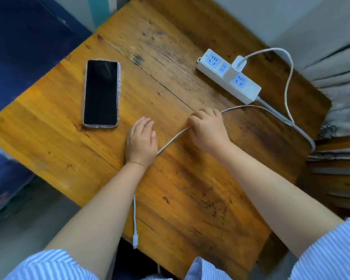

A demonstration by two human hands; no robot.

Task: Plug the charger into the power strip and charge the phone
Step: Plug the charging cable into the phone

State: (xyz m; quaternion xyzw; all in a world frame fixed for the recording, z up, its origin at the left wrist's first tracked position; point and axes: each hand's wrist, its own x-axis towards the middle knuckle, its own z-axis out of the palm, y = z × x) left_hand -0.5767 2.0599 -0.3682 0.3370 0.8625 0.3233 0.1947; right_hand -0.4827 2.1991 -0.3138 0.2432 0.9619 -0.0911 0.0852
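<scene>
**Free plug end behind the hands, phone ahead**

Cable's free plug (135,240) dangling at the near table edge, beside the left forearm, well back from both hands. Long axis roughly toward the viewer, tip down. Cable (171,140) running from there under the left wrist, up through the right hand (207,131), then looping round to the charger (239,63), already seated in the power strip (228,76). Right fingers curled shut around the cable mid-run. Left hand (141,141) flat on the wooden table (190,199), fingers loosely together, holding nothing. Phone (101,93) face up, dark, ahead and left of the left hand, long axis pointing away. Likely next: drawing the cable through until the plug comes within reach; left hand nearer both plug and phone.
</scene>
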